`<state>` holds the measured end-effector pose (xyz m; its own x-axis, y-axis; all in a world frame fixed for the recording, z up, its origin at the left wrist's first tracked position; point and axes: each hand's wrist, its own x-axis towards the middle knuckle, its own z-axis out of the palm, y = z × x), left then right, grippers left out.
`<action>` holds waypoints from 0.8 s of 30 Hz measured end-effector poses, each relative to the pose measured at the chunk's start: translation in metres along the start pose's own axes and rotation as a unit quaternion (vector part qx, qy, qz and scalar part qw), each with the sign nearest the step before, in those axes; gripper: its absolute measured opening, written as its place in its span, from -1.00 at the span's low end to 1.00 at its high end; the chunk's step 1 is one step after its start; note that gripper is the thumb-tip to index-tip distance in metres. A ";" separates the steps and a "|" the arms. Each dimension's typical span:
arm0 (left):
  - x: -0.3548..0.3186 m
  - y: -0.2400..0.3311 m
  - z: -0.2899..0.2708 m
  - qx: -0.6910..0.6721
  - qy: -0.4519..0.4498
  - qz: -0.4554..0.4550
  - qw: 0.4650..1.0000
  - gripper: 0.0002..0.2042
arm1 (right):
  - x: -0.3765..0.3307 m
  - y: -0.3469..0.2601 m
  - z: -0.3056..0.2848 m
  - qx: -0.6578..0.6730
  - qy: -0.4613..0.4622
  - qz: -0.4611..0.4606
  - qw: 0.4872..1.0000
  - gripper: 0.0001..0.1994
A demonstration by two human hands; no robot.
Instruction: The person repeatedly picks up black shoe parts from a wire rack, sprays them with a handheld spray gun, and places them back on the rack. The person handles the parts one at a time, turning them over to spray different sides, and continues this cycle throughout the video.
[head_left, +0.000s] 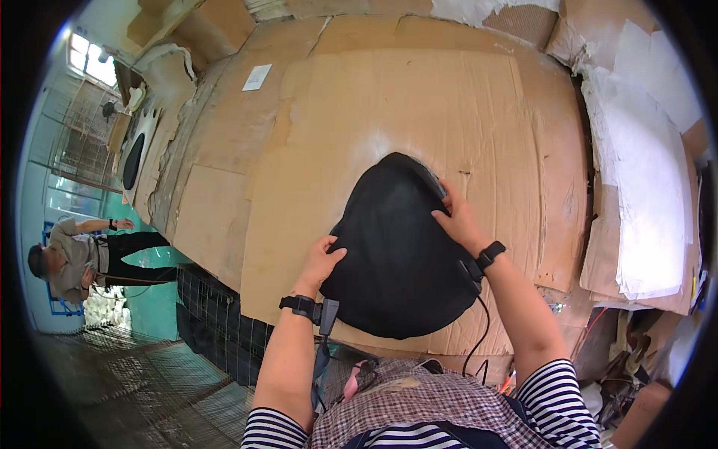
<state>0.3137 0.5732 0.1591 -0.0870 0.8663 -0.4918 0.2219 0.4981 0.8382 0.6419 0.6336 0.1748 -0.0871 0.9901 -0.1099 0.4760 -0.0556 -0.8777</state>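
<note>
Checked apron [441, 396] sits nearest; beyond it, the black pad [396, 262] lies on cardboard [321, 135]. Right hand [465, 223] grips its rim; left hand [320, 263] touches the opposite edge, but whether it's closed I can't tell. I'd match both hands' pressure to avoid creasing.

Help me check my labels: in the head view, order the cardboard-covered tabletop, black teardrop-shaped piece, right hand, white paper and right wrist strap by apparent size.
Cardboard-covered tabletop
Black teardrop-shaped piece
Right hand
White paper and right wrist strap: too alike to rank
</note>
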 end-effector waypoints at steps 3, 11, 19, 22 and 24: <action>-0.001 -0.005 0.004 0.088 0.069 0.010 0.994 -0.66 | -0.031 0.022 -0.035 -0.014 0.063 -0.055 0.996 -0.46; -0.050 0.012 0.022 0.250 0.205 0.185 0.928 -0.63 | -0.255 0.091 -0.121 -0.352 0.138 0.084 0.922 -0.37; -0.124 -0.021 0.057 0.451 -0.052 0.283 0.845 -0.43 | -0.314 0.106 -0.085 -0.332 0.227 0.151 0.903 -0.20; -0.130 -0.021 0.060 0.488 -0.054 0.276 0.826 -0.41 | -0.320 0.110 -0.083 -0.300 0.256 0.160 0.905 -0.19; -0.130 -0.019 0.055 0.489 -0.074 0.277 0.823 -0.38 | -0.321 0.113 -0.092 -0.257 0.249 0.171 0.918 -0.21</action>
<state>0.3737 0.4487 0.1942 0.3948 0.9007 -0.1812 0.8704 -0.3035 0.3876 0.8037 0.3213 0.1539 0.4943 0.8693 0.0021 0.7623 -0.4322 -0.4818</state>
